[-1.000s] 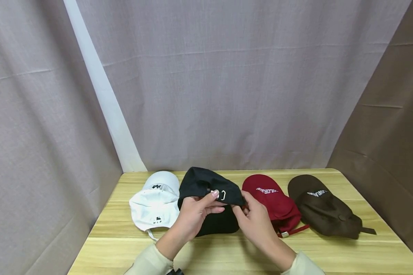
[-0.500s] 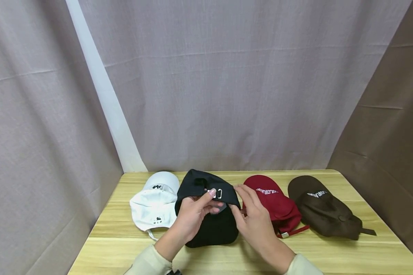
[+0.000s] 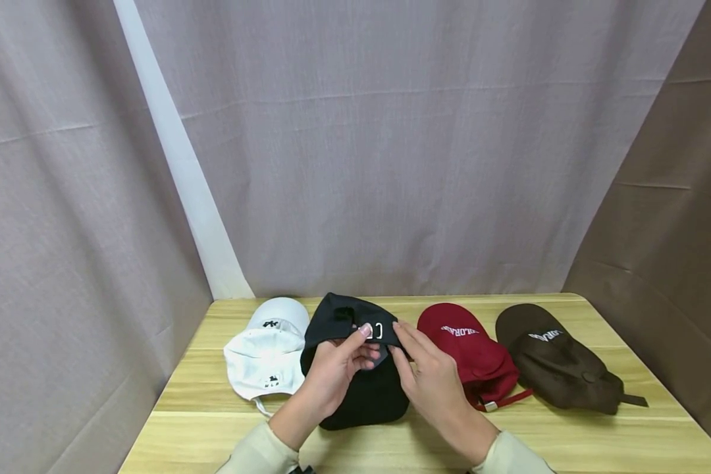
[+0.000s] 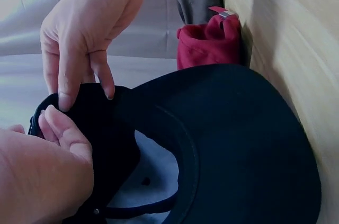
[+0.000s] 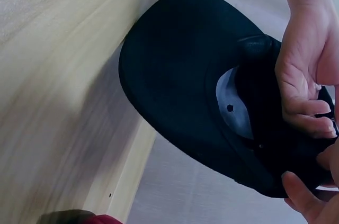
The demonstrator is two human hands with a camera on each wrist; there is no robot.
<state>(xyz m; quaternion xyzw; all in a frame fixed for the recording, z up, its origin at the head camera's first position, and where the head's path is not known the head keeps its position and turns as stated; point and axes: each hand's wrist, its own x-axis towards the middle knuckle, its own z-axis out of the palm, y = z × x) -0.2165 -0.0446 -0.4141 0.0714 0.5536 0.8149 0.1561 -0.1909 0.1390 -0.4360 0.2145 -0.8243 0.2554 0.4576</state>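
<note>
A black baseball cap [image 3: 367,398] is held up over the table, its back towards me and its brim hanging down. My left hand [image 3: 332,372] pinches the back band, thumb over the metal buckle [image 3: 379,331] and fingers inside the cap. My right hand [image 3: 432,378] grips the band's right edge, with fingers outside and thumb beneath. In the left wrist view, the fingertips [image 4: 64,102] of the right hand lie over the cap's edge. The right wrist view shows the underside of the brim [image 5: 175,70] and the pale inner lining [image 5: 233,102].
On the wooden table [image 3: 201,434], a white cap [image 3: 263,362] lies left of the black one. To the right are a red cap [image 3: 480,352] and a dark brown cap [image 3: 569,368]. A grey curtain [image 3: 391,164] hangs behind the table.
The black cap's brim has swung lower, towards me. My right hand has shifted left along the band, its fingers straighter. My left thumb stays by the buckle.
</note>
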